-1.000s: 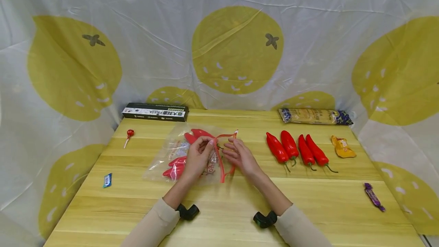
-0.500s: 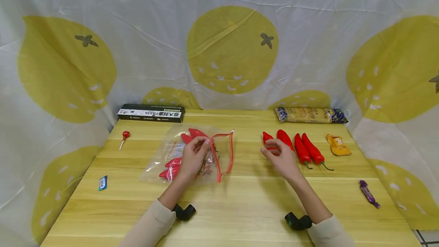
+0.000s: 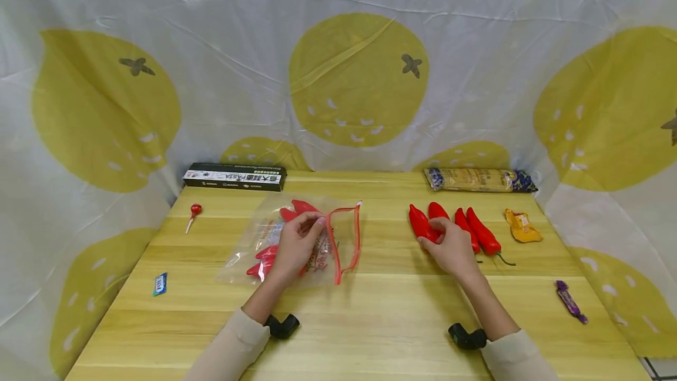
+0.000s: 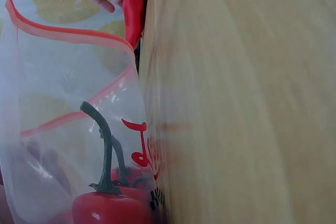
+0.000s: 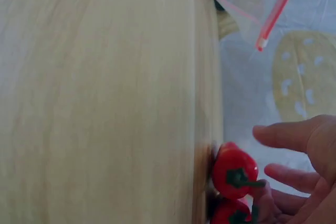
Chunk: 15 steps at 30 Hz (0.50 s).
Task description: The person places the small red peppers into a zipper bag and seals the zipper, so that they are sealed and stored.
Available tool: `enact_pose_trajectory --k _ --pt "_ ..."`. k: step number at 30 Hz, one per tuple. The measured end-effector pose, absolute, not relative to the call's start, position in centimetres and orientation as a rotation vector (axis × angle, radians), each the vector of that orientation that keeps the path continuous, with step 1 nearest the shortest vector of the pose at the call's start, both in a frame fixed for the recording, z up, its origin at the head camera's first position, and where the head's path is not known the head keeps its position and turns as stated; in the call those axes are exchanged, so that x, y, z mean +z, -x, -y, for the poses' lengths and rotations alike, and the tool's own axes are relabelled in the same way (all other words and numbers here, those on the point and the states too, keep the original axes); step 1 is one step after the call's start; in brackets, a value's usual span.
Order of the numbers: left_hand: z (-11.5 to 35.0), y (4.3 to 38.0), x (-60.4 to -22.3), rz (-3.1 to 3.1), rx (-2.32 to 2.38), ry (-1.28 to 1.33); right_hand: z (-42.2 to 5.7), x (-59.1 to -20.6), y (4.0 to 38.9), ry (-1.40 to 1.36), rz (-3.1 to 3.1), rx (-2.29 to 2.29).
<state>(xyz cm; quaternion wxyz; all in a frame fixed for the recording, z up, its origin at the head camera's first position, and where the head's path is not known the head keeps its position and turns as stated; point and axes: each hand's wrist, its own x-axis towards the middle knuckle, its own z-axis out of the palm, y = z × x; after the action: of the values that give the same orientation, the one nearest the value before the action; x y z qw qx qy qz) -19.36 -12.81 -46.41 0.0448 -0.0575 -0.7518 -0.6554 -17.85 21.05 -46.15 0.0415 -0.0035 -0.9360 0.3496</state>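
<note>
My left hand point(image 3: 296, 243) pinches the upper layer of a clear zip bag point(image 3: 243, 260) near its red-edged mouth, which gapes toward the right. Several red peppers point(image 3: 264, 262) lie inside; in the left wrist view one shows its curved green stem point(image 4: 107, 156). On the right, my right hand point(image 3: 456, 249) reaches over the leftmost pepper point(image 3: 420, 223) of a loose row. From the right wrist, the thumb point(image 5: 283, 135) and fingers stand apart around this pepper point(image 5: 233, 174), not closed on it. Its neighbour point(image 3: 438, 210) is partly hidden by the hand.
Two more peppers point(image 3: 483, 233) lie just right of the hand. An orange packet point(image 3: 523, 227) and a purple-wrapped candy point(image 3: 570, 301) are farther right. A pasta box point(image 3: 235, 177) and a pasta bag point(image 3: 471, 180) line the back. A lollipop point(image 3: 195, 211) and blue packet point(image 3: 160, 283) lie left.
My right hand has left the bag's mouth and moved right, then down to the leftmost loose pepper. The left hand keeps its pinch on the bag.
</note>
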Motion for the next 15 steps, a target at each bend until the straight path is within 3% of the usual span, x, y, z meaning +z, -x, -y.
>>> enact_pose_trajectory --k 9,15 --pt "12.9 19.3 -46.1 2.327 -2.036 0.161 -20.9 -46.5 17.8 0.011 2.922 0.984" --pt "12.7 18.3 -43.8 2.361 -2.023 0.186 -21.1 -46.8 17.8 -0.024 2.978 0.911"
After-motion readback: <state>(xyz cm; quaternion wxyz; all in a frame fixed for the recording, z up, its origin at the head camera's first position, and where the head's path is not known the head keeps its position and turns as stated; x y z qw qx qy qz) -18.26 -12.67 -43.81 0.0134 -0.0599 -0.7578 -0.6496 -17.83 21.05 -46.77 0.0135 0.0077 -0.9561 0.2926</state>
